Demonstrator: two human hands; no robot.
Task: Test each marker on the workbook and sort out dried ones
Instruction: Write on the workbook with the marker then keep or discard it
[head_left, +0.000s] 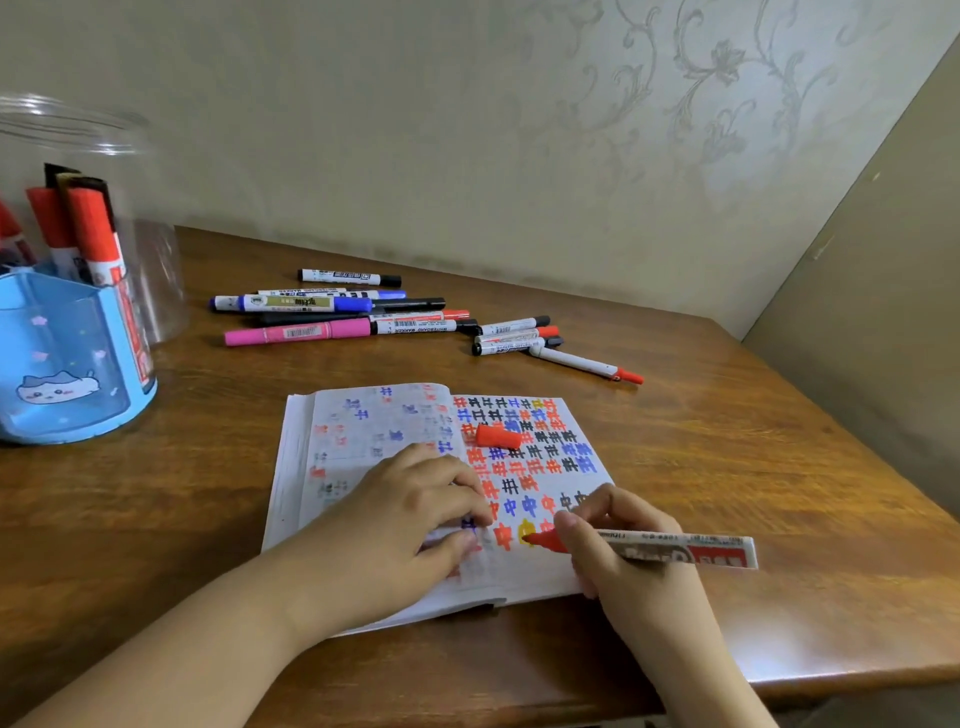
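the left hand (410, 512) is lying nearest, fingers straight and pressing flat on the open workbook (441, 493), holding the pages down. just to its right, the right hand (618, 545) is pinching a red marker (644, 546), fingers curled round the barrel, the tip touching the lower part of the right page among rows of red, blue and black characters. the marker's red cap (497, 436) is lying on the page above the hands. everything is sitting on a brown wooden table (727, 467) pushed against a pale wall with a scroll pattern (675, 104). at far left a blue pen holder (67, 358) with a cat picture is holding several red-capped markers (96, 234) upright, a clear plastic jar (156, 270) standing just behind it. beyond the workbook, a group of capped markers (332, 309) is lying on the table, and a smaller group (524, 340) is lying to its right.
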